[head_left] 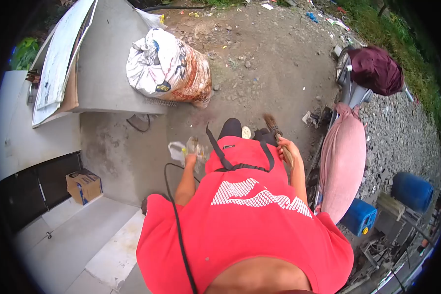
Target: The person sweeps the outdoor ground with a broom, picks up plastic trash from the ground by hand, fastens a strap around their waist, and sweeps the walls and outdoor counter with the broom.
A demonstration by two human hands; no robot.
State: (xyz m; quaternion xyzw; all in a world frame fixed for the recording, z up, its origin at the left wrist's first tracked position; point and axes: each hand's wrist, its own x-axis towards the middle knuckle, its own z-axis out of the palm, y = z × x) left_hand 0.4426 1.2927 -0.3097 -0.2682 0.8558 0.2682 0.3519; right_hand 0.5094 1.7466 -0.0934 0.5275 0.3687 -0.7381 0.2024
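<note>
My right hand (289,146) is closed around the handle of a short broom (271,123), whose brown bristles point away from me just above the ground. On the other side, my left hand (190,159) is closed on some clear plastic (193,146) that looks like crumpled packaging or a bottle; its exact kind is hard to make out. Beyond that hand a full white-and-orange sack (171,68) leans by a grey structure. Part of one light shoe (246,132) shows beyond the red shirt (250,215).
To the right stands a motorbike (350,88) with a maroon cover, beside a long pink cloth-covered bundle (345,161). Blue jerrycans (358,216) sit near gravel. A cardboard box (84,186) rests at left on a tiled ledge. Litter and stones dot the dirt ground (259,63).
</note>
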